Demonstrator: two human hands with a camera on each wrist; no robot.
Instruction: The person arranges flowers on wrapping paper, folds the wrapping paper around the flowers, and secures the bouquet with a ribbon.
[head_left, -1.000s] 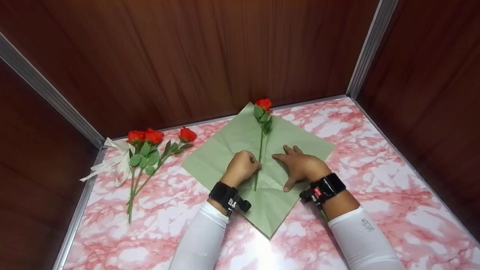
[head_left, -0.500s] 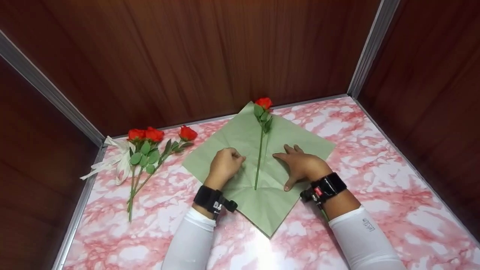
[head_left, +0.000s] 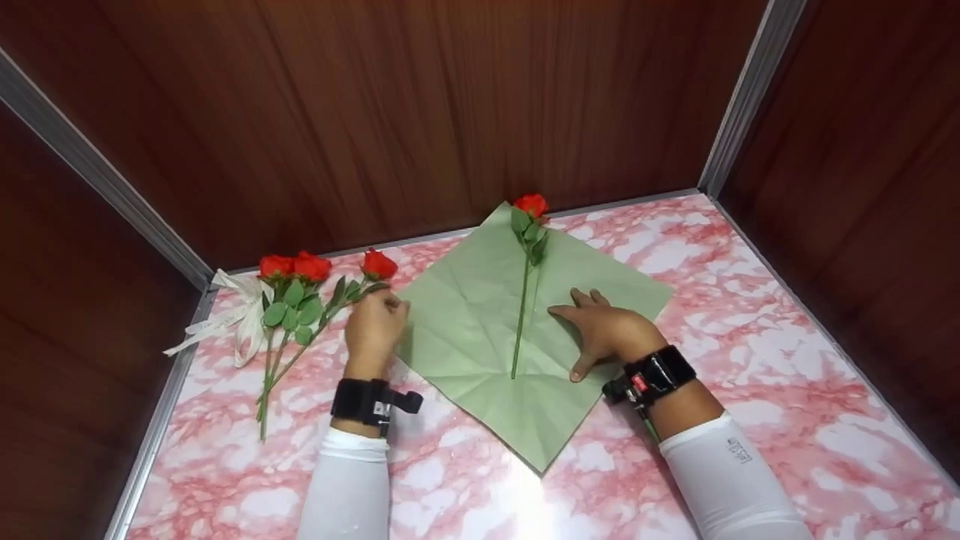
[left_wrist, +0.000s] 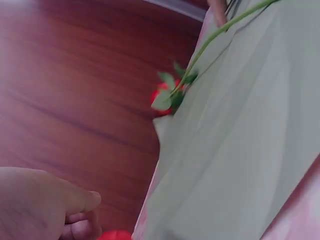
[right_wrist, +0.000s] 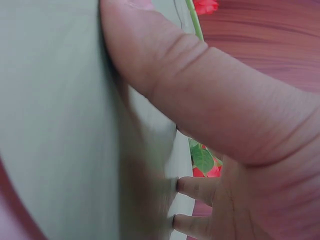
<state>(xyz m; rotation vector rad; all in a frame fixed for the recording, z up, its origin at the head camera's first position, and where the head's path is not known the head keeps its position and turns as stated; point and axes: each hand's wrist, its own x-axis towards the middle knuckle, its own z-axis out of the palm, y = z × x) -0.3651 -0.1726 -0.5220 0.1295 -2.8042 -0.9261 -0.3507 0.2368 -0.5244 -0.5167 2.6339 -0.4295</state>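
Observation:
On the table lies a square sheet of green wrapping paper (head_left: 465, 330), turned corner-up, with one red rose (head_left: 523, 300) along its middle. My right hand (head_left: 609, 331) rests on the paper right of the stem, fingers spread; thumb (right_wrist: 150, 55) and fingertips press the sheet in the right wrist view. Beyond the paper's left corner is my left hand (head_left: 373, 328), its fingers loosely curled with nothing seen in them. It overlaps the leaves of another red rose (head_left: 379, 265) in the head view. Thumb and bent fingers of the left hand (left_wrist: 45, 205) show in its wrist view.
Several red roses (head_left: 294, 292) lie at the left with crossing stems. Beside them a white ribbon bow (head_left: 244, 315) lies by the table's left edge. Dark wood panels (head_left: 420, 112) stand behind and on both sides of the pink marbled table (head_left: 750, 322).
My left hand has come away from the stem of the rose on the paper and moved left, past the paper's left corner. The right hand has stayed in place.

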